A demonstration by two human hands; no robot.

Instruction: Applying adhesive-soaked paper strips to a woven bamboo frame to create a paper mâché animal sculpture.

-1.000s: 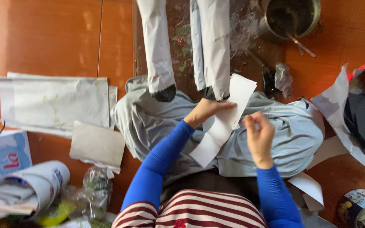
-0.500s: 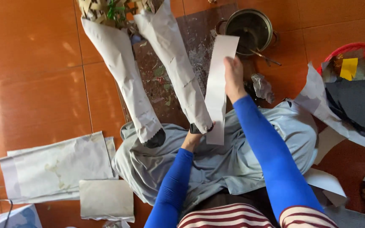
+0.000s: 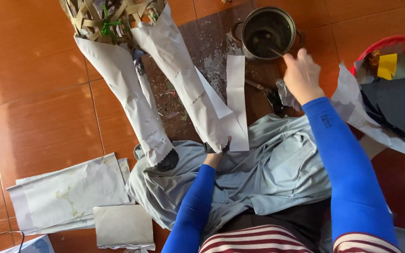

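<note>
So we're sitting on the orange tiled floor (image 3: pixel 33 93) with a grey cloth (image 3: pixel 277 173) spread over our lap, and our two hands are working well apart from each other. Our left hand (image 3: pixel 215 157) is tucked in at the bottom end of a paper-wrapped leg (image 3: pixel 183 79) of the woven bamboo frame (image 3: pixel 108 16), mostly hidden behind it, so we can't tell whether it's gripping or just bracing there. A white paper strip (image 3: pixel 236 100) is lying right beside that leg, its lower end touching our left hand. Our right hand (image 3: pixel 302 75) is reaching up to the metal pot (image 3: pixel 267 32), fingers pinching the thin stick (image 3: pixel 273 48) that's leaning into it. The second wrapped leg (image 3: pixel 127 98) is resting on the cloth further left. Sheets of paper (image 3: pixel 66 192) are lying on the floor to our left, and a red basket (image 3: pixel 394 44) of scraps is sitting off to the right.
</note>
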